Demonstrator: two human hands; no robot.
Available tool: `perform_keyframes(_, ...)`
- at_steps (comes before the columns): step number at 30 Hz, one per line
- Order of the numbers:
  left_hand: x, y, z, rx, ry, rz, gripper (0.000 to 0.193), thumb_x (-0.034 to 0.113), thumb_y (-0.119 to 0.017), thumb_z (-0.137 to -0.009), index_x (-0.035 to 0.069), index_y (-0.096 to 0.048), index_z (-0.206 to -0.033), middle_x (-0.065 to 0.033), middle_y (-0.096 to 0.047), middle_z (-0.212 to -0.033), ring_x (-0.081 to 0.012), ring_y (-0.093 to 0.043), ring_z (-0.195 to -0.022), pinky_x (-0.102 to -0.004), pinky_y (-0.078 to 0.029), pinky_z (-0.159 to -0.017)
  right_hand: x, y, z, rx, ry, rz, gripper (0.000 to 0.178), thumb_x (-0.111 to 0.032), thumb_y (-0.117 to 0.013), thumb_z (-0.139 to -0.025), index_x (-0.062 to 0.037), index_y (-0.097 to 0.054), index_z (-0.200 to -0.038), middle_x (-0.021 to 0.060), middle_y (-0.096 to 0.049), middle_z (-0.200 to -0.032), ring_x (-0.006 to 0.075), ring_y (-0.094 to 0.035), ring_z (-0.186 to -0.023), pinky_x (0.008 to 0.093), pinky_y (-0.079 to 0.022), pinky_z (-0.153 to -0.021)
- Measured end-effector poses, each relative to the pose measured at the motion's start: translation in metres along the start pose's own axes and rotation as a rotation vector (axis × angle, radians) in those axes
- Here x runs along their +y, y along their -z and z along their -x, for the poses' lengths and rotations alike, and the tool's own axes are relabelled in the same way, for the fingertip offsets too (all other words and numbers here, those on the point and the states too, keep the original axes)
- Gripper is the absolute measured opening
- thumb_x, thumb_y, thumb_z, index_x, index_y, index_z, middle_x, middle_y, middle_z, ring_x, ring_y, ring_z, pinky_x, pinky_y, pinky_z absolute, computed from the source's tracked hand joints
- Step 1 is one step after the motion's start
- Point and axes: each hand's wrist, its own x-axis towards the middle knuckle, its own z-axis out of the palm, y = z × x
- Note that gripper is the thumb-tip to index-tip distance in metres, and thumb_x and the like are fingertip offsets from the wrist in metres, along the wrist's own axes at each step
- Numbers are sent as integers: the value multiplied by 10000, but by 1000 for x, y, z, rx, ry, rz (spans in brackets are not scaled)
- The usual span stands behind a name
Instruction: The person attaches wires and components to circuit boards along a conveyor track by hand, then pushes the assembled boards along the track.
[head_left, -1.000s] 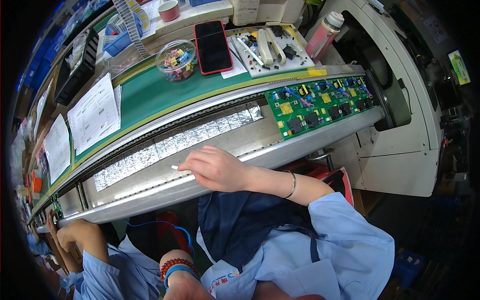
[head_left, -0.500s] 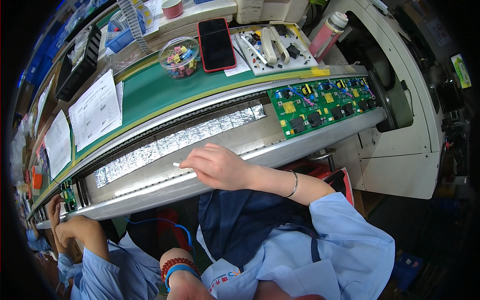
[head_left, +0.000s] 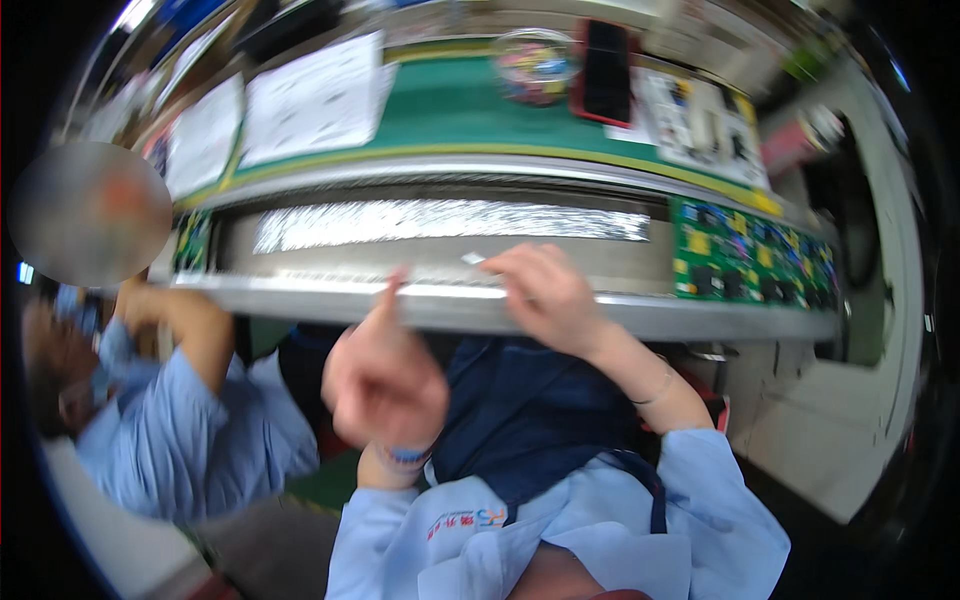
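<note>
My right hand pinches a small white piece between thumb and forefinger, above the front rail of the conveyor track. Blur hides what kind of piece it is. To its left, my left hand is raised, smeared by motion. One finger stretches toward the rail, the others look loosely bent, and I see nothing held. Behind both hands a shiny silver strip lies along the track. Green circuit boards with black, blue and yellow parts sit at the track's right end.
On the green bench top lie paper sheets, a round clear tub of colourful parts, a red-cased phone and a white tray of small parts. A pink bottle stands right. At left sits a co-worker in light blue.
The view has turned, and the scene lies further right and more level. My left hand has risen from the lower edge toward the rail. The right hand still pinches the white piece.
</note>
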Motion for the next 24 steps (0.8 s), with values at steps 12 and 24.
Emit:
perform_keyframes(12, -15, 5, 20, 85, 439, 266, 430, 238, -291, -962, 81, -361, -567, -3, -306, -477, -99, -276, -461, -508, -398, -1017, -44, 36, -15, -215, 268, -324, 248, -144, -652, -751, -46, -491, -589, 48, -413, -550, 208, -451, -481, 514, -448, -986)
perform_keyframes(24, -10, 11, 28, -190, 214, -144, 458, 302, -343, -946, 51, -441, -576, -17, -385, -486, -127, -343, -464, -580, -410, -968, -51, 36, -19, -282, 272, -292, 255, -118, -665, -727, -36, -471, -582, 56, -409, -560, 216, -439, -480, 515, -446, -993)
